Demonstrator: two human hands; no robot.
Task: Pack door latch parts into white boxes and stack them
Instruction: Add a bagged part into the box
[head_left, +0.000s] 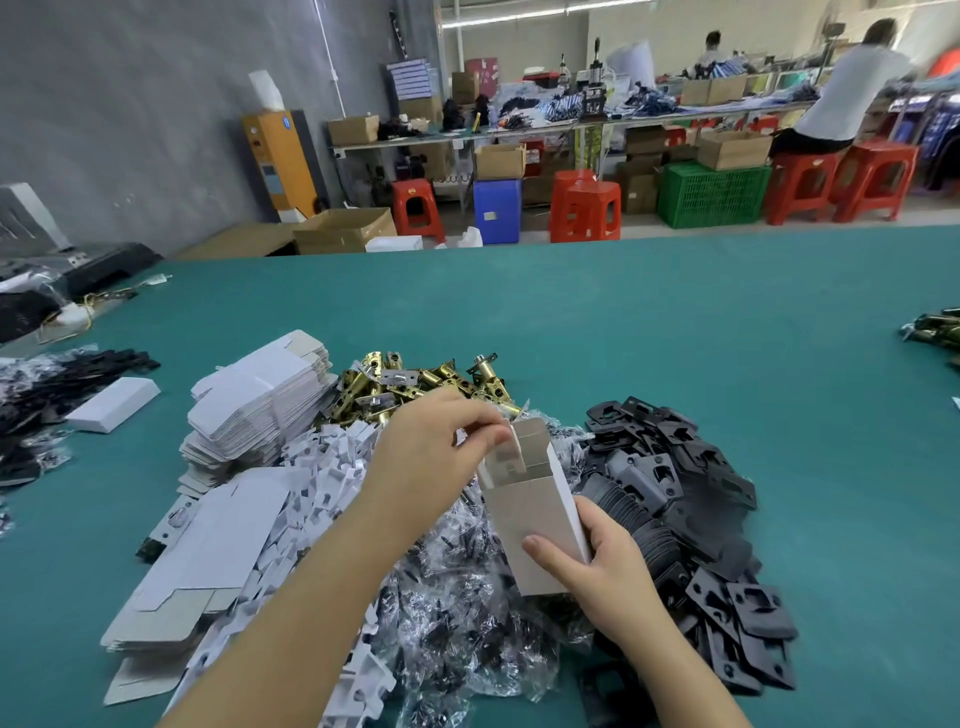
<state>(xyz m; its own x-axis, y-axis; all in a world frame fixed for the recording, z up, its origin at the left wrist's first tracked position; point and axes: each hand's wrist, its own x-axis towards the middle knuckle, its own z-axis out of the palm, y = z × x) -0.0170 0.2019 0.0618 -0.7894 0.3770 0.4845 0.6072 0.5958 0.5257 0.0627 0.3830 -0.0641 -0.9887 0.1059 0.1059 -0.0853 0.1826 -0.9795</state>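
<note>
White box (535, 512) in my right hand (608, 574), fingers curled round lower end; long axis near upright, leaning left, open mouth up and away from me. My left hand (439, 454) pinches top flap. Below: bagged screws (457, 613), black plates (691, 525), brass latches (415, 382), flat box blanks (260, 400) on green counter (675, 332). Workshop behind, red stools (584, 210). Inside of box hard to make out.

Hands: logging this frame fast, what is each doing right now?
Left hand: pinches a flap at the open top of the white box.
Right hand: grips the box's lower part.
</note>
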